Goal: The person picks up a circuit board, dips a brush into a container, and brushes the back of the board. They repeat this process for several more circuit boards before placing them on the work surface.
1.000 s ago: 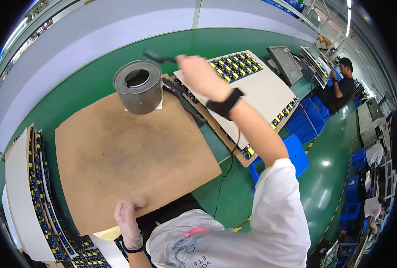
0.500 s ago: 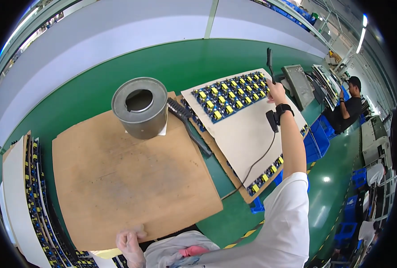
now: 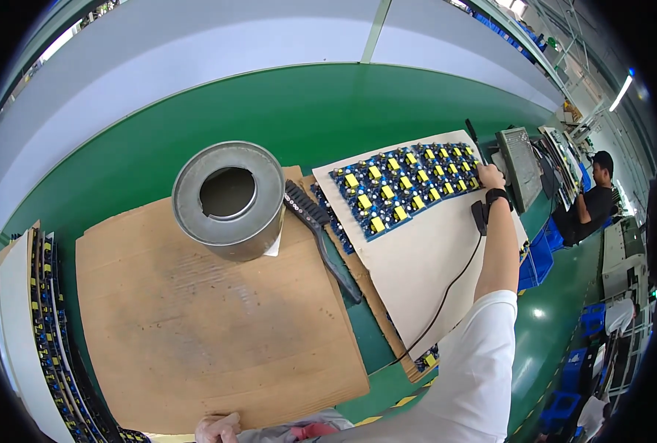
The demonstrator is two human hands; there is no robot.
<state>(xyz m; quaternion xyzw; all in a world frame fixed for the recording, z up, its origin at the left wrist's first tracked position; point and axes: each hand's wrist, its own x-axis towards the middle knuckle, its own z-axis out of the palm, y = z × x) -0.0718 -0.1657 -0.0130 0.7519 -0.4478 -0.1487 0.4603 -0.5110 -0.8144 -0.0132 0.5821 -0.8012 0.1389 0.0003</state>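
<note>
My right hand (image 3: 492, 176) is stretched out to the far right, its fingers closed round a black brush (image 3: 472, 133) that sticks up beyond them. It is beside the right end of a panel of blue circuit boards (image 3: 406, 186) with yellow parts, which lies on a white sheet (image 3: 424, 258). Around that wrist is a black strap with a cord (image 3: 446, 301). My left hand (image 3: 219, 428), in a thin clear glove, is curled at the near edge of the brown cardboard (image 3: 217, 332); whatever it may hold is hidden.
A round metal can (image 3: 258, 240) with a holed top stands on the cardboard's far edge. Another black brush (image 3: 321, 240) lies right of it. Stacked boards (image 3: 51, 332) stand at left. A grey tray (image 3: 520, 166) and a seated person (image 3: 590, 203) are at far right.
My right hand now appears farther right and lower in the picture, and the brush in it is tilted differently. My left hand sits lower, partly cut off. The whole view has shifted.
</note>
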